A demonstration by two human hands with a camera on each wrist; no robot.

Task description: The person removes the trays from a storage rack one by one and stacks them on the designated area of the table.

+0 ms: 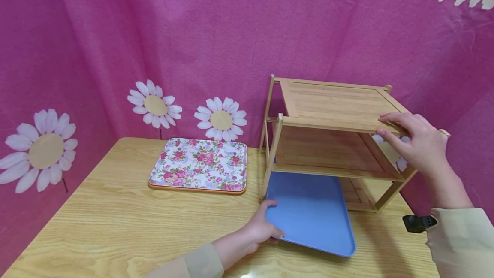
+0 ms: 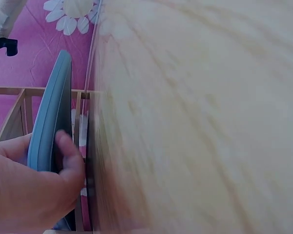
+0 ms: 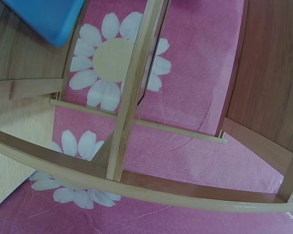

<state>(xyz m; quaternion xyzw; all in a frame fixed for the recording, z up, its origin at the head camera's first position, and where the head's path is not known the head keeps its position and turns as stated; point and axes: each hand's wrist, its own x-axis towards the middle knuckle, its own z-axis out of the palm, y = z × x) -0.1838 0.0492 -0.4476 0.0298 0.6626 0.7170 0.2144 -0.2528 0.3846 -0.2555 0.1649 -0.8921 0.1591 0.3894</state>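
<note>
My left hand [image 1: 260, 225] grips a blue tray [image 1: 308, 209] by its left front corner, thumb on top and fingers beneath. The tray's back part is inside the bottom level of a three-tier wooden shelf rack [image 1: 339, 123]; its front sticks out, angled to the right. In the left wrist view the tray [image 2: 51, 112] shows edge-on, pinched between thumb and fingers, tilted up from the table. My right hand [image 1: 418, 140] holds the right front edge of the rack's top board, fingers above and thumb at the front. The right wrist view shows the rack's side frame [image 3: 132, 87], but not the hand.
On the table [image 1: 115, 218], left of the rack, lies a floral tray [image 1: 200, 162], with an orange rim showing under it. A pink cloth [image 1: 231, 33] with daisies hangs close behind the rack and along both sides.
</note>
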